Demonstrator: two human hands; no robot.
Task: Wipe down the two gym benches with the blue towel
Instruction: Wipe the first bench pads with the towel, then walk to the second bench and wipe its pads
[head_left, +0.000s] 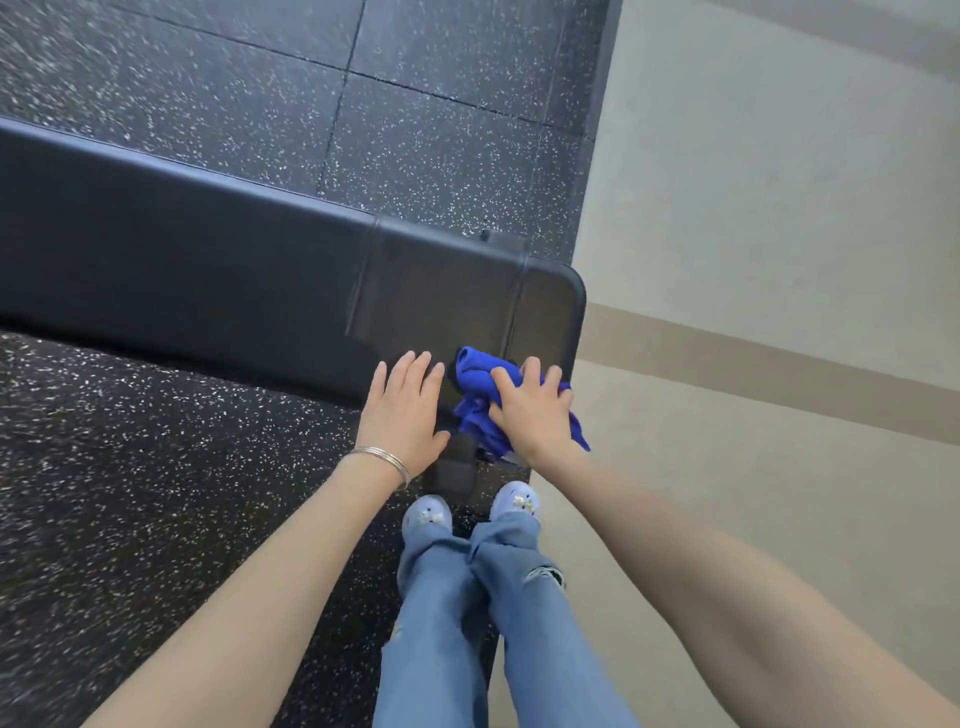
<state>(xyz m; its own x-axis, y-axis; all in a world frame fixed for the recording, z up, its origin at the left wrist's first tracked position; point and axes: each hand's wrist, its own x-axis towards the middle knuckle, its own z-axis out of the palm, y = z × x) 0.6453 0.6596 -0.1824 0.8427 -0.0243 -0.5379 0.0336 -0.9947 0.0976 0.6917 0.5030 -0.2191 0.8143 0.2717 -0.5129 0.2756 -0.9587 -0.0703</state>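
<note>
We look straight down at 1 black padded bench that runs from the left edge to a rounded end near the middle of the view. A seam crosses the pad close to that end. The bench stands on dark speckled rubber floor, and pale flooring with a tan stripe lies to the right.

Our right hand presses down on the blue towel, which sits bunched on the near edge of the bench by its rounded end, with part of the cloth hanging below the edge and out past the wrist. The fingers are spread and curled over the cloth, gripping it loosely rather than closed into a fist.

Our left hand lies just beside the towel, flat and open, fingers together and extended onto the near edge of the pad. It holds nothing. 2 thin bangles circle that wrist.

Below the hands we see blue jeans and 2 light blue shoes, with the feet close to the dark bench foot on the floor.
</note>
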